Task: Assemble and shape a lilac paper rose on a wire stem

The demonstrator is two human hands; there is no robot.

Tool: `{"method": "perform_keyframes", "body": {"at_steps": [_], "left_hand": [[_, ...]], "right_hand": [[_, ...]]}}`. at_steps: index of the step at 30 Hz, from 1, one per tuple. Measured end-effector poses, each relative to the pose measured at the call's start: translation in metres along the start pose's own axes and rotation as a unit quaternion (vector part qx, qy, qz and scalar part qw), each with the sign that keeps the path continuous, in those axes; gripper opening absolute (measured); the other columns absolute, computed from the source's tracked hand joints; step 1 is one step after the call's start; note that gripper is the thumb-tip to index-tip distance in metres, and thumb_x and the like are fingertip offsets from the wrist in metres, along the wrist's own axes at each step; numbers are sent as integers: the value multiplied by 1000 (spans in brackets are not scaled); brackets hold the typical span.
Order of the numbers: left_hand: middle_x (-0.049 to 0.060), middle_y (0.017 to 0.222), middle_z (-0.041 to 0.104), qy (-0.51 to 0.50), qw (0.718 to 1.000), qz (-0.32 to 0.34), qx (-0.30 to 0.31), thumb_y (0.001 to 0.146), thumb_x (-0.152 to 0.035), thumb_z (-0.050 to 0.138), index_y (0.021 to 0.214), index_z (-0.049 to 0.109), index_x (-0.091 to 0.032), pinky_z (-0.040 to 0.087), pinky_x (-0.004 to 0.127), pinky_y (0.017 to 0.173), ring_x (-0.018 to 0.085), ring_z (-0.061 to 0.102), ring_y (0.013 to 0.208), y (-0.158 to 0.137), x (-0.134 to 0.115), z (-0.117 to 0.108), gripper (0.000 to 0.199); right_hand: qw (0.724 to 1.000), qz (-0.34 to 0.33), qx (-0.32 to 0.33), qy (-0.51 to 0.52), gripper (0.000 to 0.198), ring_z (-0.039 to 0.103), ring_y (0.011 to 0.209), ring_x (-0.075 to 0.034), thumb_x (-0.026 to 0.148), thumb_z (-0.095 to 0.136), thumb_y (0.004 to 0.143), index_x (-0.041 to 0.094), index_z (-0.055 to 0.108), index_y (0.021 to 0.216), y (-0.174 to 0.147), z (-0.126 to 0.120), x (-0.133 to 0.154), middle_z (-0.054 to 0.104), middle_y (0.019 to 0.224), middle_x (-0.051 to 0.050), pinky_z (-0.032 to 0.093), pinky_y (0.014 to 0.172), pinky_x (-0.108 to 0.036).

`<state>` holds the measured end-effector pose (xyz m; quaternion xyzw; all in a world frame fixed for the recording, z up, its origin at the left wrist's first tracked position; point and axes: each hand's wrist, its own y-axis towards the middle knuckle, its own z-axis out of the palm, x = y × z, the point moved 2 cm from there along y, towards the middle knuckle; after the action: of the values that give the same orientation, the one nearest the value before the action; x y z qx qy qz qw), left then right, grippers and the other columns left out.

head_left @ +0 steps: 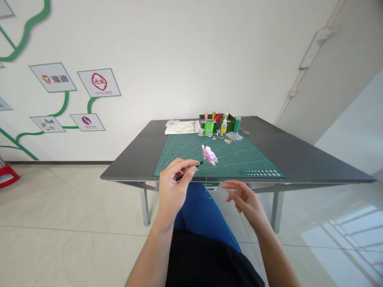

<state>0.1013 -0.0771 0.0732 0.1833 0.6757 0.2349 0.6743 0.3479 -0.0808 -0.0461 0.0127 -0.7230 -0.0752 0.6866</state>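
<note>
A pale lilac artificial flower (210,155) is held up over the near edge of the table. My left hand (176,181) is closed around its dark stem (200,164), which has a bit of green wrapped below the bloom. A thin green thread (206,190) hangs slack beneath the flower, between my hands. Lower and to the right, my right hand (243,198) is in the air with fingers loosely bent and apart; I see nothing held in it. Under the flower lies a green cutting mat (185,149).
On the dark table (131,153), a green box (231,126) holds thread spools at the back. Before it stand a green can (209,127) and a glue bottle (224,126). White scissors (228,141), a clear case (234,136) and white sheets (179,127) lie nearby.
</note>
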Motion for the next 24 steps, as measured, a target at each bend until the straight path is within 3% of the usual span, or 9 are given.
{"method": "perform_keyframes", "body": {"at_steps": [2, 5, 6, 8, 10, 12, 17, 24], "left_hand": [[2, 83, 66, -3, 1000, -3, 13, 92, -19, 75, 98, 85, -24, 44, 25, 64, 13, 59, 74, 0, 0, 4, 12], [2, 83, 65, -11, 1000, -9, 28, 92, -19, 74, 98, 85, -24, 45, 24, 65, 13, 60, 75, 0, 0, 6, 13], [2, 84, 65, -13, 999, -12, 31, 93, -20, 74, 99, 85, -23, 45, 24, 66, 13, 60, 75, 0, 0, 6, 13], [2, 86, 66, -16, 999, -18, 32, 93, -20, 73, 98, 84, -23, 46, 24, 66, 13, 61, 76, 1, 0, 5, 13], [3, 86, 66, -18, 999, -24, 25, 92, -21, 73, 97, 84, -22, 46, 24, 65, 13, 61, 75, 2, 1, 3, 12], [3, 85, 66, -21, 999, -31, 16, 90, -22, 74, 96, 84, -21, 46, 24, 65, 14, 61, 74, 3, 2, 0, 12], [4, 86, 67, -20, 999, -37, -3, 89, -24, 75, 95, 84, -21, 46, 24, 65, 14, 62, 76, 6, 9, -3, 12], [4, 83, 68, -9, 999, -34, -9, 87, -25, 74, 94, 84, -20, 44, 24, 63, 14, 61, 73, 9, 10, -1, 13]], "right_hand": [[995, -39, 85, 41, 60, 73, 76, -18, 50, 77, 90, 22, 59, 140, -5, 33, 22, 61, 151, -23, 41, 37, -18], [980, -67, 168, 83, 66, 75, 79, -16, 42, 76, 94, 29, 49, 153, -11, 70, 47, 50, 162, -21, 43, 39, -17], [975, -76, 185, 96, 68, 75, 77, -15, 41, 76, 94, 29, 48, 154, -11, 78, 52, 58, 155, -20, 42, 40, -18], [970, -83, 203, 109, 65, 70, 64, -13, 42, 74, 96, 25, 49, 153, -10, 86, 56, 77, 116, -13, 41, 40, -18], [971, -81, 199, 103, 55, 57, 47, -11, 45, 68, 100, 18, 56, 147, -8, 88, 56, 68, 68, 2, 37, 41, -19], [977, -87, 173, 85, 48, 43, 38, -9, 49, 61, 104, 15, 64, 138, -7, 84, 53, 50, 48, 9, 34, 41, -21], [982, -116, 134, 69, 43, 37, 37, -9, 51, 56, 107, 14, 74, 120, -8, 70, 50, 43, 44, 9, 30, 43, -24], [979, -145, 141, 38, 44, 33, 37, -10, 48, 52, 109, 15, 76, 126, -13, 58, 56, 39, 44, 8, 26, 42, -25]]}}
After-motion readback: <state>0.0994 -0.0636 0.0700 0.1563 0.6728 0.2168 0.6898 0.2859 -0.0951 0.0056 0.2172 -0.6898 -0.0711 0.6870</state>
